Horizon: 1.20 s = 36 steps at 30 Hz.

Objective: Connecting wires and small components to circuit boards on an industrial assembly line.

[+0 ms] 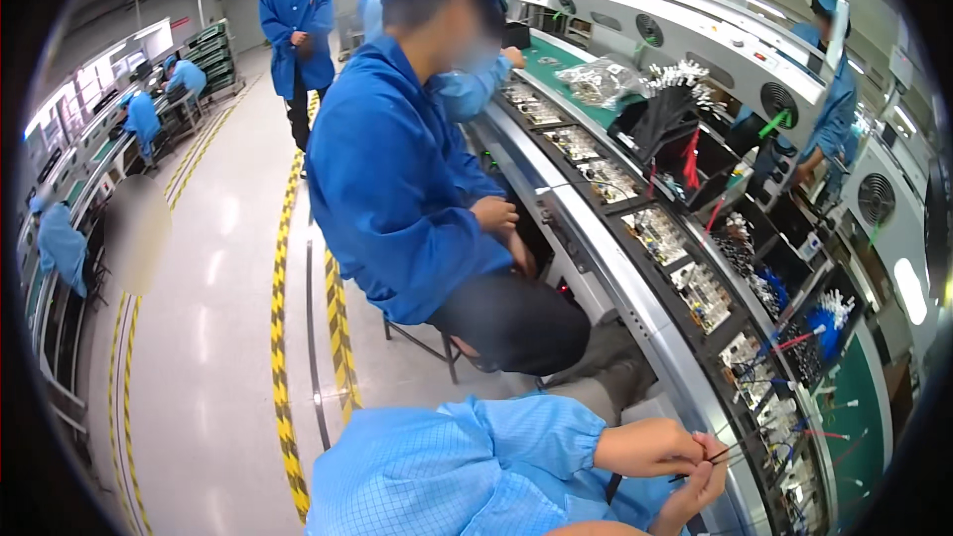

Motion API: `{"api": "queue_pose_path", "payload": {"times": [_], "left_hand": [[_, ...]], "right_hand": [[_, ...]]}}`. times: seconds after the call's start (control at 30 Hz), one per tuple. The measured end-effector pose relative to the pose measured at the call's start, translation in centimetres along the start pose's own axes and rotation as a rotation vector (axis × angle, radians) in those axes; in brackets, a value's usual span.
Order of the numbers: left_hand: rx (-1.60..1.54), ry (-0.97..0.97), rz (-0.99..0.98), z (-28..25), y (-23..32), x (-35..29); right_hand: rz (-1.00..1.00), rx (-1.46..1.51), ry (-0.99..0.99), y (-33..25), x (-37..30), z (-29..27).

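My left hand (650, 447) and my right hand (698, 492) are together at the lower right, beside the metal edge of the line. Between their pinched fingertips is a thin black rod-like piece (723, 454); whether it is a wire or a tool, I cannot make out. Light blue cuffed sleeves (546, 432) cover my arms. Nearest to my hands, on the dark conveyor, sit open circuit-board assemblies (747, 365) with white, blue and red leads.
A seated co-worker in dark blue (397, 179) is close beside me on the left; another person stands in the aisle (296, 15). Bundles of black cables with white ends (675, 104), a clear plastic bag (599, 79) and blue leads (826, 323) lie beyond the conveyor. Yellow-black tape (283, 367) marks the floor.
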<state>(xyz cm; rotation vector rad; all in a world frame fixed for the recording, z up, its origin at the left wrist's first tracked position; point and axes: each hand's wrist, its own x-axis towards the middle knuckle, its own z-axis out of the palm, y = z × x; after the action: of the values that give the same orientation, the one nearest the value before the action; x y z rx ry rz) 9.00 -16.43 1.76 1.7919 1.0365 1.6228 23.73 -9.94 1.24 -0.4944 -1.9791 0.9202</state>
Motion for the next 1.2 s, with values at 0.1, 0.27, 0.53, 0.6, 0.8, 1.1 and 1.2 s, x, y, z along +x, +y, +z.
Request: {"api": "queue_pose_path", "payload": {"times": [0.1,0.27,0.53,0.6,0.8,1.1,1.2], "left_hand": [[0.097,-0.023,-0.011,-0.2,-0.2,0.1],[0.114,-0.077,-0.121,-0.7,0.2,0.0],[0.088,-0.058,0.004,0.0,-0.8,0.5],[0.09,-0.006,0.056,-0.5,-0.2,-0.1],[0.208,0.108,-0.114,-9.3,-0.8,-0.1],[0.231,0.501,-0.216,-18.4,-2.1,2.9],[0.351,0.518,-0.104,-22.0,-4.7,4.9]], "right_hand": [[0.06,0.249,0.02,2.1,0.5,-1.3],[0.072,0.25,0.023,1.6,0.6,-1.1],[0.12,0.246,0.054,1.5,-0.9,-1.1],[-0.025,0.154,0.02,-0.1,-0.7,-0.4],[-0.042,0.308,0.295,-1.3,2.7,3.5],[-0.199,0.144,0.554,-0.2,4.2,-0.3],[-0.254,0.122,0.538,-0.3,5.6,-1.1]]}}
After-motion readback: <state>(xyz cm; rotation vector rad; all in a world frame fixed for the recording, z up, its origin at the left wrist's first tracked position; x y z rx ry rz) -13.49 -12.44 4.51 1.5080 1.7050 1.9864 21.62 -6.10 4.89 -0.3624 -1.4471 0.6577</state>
